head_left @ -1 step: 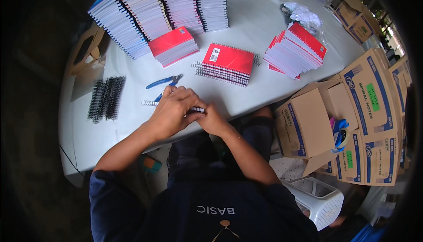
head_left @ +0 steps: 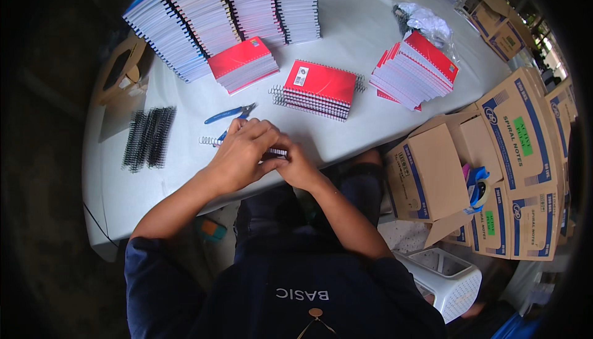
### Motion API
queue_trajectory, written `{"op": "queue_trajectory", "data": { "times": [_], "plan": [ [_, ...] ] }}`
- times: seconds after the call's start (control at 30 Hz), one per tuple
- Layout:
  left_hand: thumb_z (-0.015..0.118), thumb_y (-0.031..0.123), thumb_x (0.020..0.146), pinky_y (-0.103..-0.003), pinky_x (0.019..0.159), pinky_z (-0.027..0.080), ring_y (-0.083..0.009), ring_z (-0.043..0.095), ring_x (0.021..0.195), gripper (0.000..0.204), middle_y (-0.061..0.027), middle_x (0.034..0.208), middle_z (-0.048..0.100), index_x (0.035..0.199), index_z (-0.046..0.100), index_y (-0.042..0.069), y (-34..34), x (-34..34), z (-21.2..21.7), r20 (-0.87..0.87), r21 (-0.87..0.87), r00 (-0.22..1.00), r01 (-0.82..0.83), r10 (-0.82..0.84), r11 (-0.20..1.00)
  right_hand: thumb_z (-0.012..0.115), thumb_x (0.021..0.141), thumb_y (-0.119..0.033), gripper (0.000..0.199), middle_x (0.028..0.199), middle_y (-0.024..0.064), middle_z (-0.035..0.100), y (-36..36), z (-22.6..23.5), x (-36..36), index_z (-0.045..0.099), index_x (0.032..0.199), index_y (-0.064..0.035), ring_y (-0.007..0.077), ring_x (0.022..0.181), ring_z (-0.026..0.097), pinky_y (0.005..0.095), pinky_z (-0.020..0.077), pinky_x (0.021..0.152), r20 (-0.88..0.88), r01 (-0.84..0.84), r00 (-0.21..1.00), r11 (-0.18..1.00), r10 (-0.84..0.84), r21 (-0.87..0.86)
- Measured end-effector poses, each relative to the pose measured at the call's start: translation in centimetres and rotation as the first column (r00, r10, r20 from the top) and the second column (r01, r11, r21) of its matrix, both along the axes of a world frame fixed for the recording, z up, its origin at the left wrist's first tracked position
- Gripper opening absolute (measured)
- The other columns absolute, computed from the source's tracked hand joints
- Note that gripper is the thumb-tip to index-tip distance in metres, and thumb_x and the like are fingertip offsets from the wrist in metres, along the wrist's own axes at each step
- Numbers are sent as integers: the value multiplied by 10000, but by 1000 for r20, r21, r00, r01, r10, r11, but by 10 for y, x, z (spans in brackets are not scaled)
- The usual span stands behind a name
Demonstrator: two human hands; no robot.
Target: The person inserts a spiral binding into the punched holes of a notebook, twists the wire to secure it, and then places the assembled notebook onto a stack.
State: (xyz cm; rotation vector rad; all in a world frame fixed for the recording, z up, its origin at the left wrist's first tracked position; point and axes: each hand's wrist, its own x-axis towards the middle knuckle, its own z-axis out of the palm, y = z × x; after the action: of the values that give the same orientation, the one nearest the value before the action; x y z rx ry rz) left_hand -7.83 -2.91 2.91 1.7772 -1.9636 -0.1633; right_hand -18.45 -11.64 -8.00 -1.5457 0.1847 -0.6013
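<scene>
Close to the table's near edge, my left hand [head_left: 244, 154] is closed over a small spiral notebook [head_left: 276, 152], most of which its fingers hide. A wire coil [head_left: 207, 142] sticks out from the notebook's left end. My right hand [head_left: 299, 167] grips the same notebook at its right end, fingers touching those of the left. Just beyond the hands lie blue-handled cutting pliers [head_left: 228, 115], jaws to the right and one handle partly covered. Behind them sits a pile of red-covered spiral notebooks [head_left: 318, 89] with loose coil ends jutting from both sides.
Black coils [head_left: 148, 139] lie at the left. Red-covered page stacks stand at centre left [head_left: 244, 66] and right [head_left: 417, 70]. Tall piles of bound books [head_left: 247, 8] fill the back. Cardboard cartons [head_left: 519, 135] and a white plastic stool [head_left: 441, 277] are on the right, off the table.
</scene>
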Motion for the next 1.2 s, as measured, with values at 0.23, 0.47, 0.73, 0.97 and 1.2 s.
{"op": "queue_trajectory", "data": {
  "times": [0.23, 0.47, 0.73, 0.97, 1.2],
  "plan": [
    [664, 146, 749, -335, 771, 323, -196, 547, 834, 126, -25, 879, 605, 866, 641, 107, -5, 2, 7, 121, 19, 987, 109, -111, 994, 562, 824, -46, 177, 841, 143, 642, -3, 1, -1, 576, 998, -15, 180, 791, 622, 298, 471, 699, -79, 33, 996, 991, -44, -132],
    [737, 189, 651, -371, 832, 353, -226, 554, 895, 220, -25, 830, 581, 830, 633, 117, -9, -5, 13, 196, 18, 981, -11, 8, 1000, 571, 827, -50, 215, 892, 119, 597, -5, 5, -8, 528, 1026, 18, 131, 852, 551, 294, 448, 755, -82, -31, 996, 997, 25, -71],
    [611, 177, 852, -315, 969, 330, -158, 462, 1099, 486, -80, 1170, 517, 1247, 403, -16, -48, -39, 0, -926, -70, 375, -299, 50, 952, 428, 939, -211, 342, 1219, 106, 387, -32, 57, -17, 399, 1192, 17, 189, 1111, 390, 333, 310, 960, 449, 508, 695, 825, -562, 247],
    [589, 66, 776, -407, 949, 327, -300, 473, 1134, 413, -99, 1214, 533, 1184, 553, 120, -118, -6, -17, -94, -614, 973, -223, 211, 757, 338, 962, -290, 480, 1326, 218, 368, -91, 23, -24, 326, 1300, 51, 311, 1237, 352, 376, 267, 1023, 225, 867, 495, 494, -839, -65],
    [637, 254, 804, -393, 892, 387, -296, 511, 1049, 326, -164, 1112, 552, 1072, 597, 73, -125, 18, -72, -249, -542, 938, -341, 241, 768, 419, 948, -195, 409, 1237, 225, 502, -85, 17, -19, 420, 1256, 73, 260, 1153, 490, 312, 373, 947, 160, 853, 520, 499, -839, -152]
  ]
}}
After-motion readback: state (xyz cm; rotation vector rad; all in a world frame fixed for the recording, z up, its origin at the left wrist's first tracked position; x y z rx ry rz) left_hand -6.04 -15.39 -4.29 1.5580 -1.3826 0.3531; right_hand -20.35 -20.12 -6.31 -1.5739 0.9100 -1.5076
